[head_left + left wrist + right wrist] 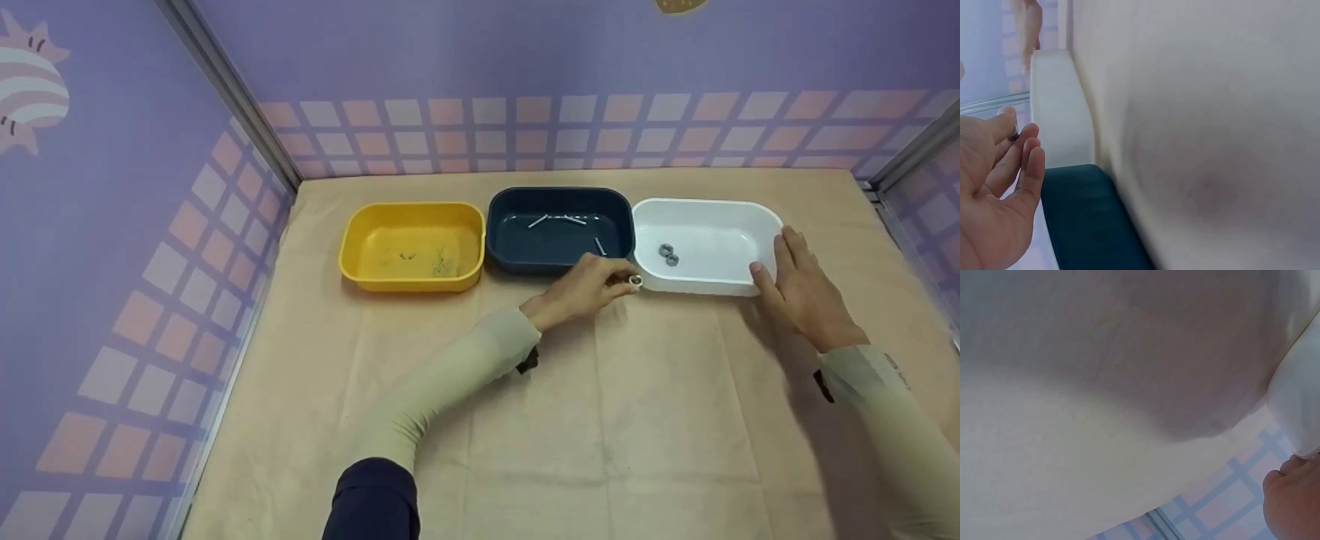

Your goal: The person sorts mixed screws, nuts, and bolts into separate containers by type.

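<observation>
My left hand (581, 289) pinches a small metal nut (636, 280) between thumb and fingertips, just outside the near left corner of the white bin (697, 286). In the left wrist view only a dark sliver of the nut (1014, 135) shows between the fingers. Two grey nuts (668, 255) lie on the white bin's floor, towards its left side. Fairly straight, the fingers of my right hand (810, 292) touch the bin's right end, with the thumb at its near right corner. The right wrist view shows part of this hand (1294, 500) against the white wall.
Left of the white bin stands a dark blue bin (559, 268) with three silver screws (574, 220) inside. Farther left, a yellow bin (411, 285) holds several tiny dark pieces (441, 264). A beige cloth (540, 442) covers the table, and patterned panels (480, 67) enclose it.
</observation>
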Action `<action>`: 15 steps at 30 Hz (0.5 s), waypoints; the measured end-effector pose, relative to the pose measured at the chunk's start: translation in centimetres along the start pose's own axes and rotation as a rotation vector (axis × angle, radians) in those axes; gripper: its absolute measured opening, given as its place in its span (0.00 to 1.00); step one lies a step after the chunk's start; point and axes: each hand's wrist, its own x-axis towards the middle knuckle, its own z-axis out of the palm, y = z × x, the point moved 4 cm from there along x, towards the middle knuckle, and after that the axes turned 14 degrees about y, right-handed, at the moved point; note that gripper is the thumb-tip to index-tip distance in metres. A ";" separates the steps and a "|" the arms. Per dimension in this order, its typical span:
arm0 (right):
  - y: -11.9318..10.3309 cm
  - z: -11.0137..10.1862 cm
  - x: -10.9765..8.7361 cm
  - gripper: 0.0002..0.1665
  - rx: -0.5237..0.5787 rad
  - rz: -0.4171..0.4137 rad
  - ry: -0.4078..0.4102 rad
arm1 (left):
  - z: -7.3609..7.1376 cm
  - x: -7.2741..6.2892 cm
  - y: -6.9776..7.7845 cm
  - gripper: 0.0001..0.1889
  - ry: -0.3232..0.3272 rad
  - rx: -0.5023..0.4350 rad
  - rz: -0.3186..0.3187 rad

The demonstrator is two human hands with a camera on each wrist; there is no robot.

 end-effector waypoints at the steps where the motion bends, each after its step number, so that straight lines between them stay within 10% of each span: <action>1: 0.0 0.0 0.0 0.51 -0.002 0.002 0.002 | 0.0 0.2 0.2 0.13 0.005 0.000 0.008; 15: -0.1 -0.1 0.1 0.51 0.009 0.011 0.015 | 0.1 3.9 2.0 0.16 0.006 0.020 0.030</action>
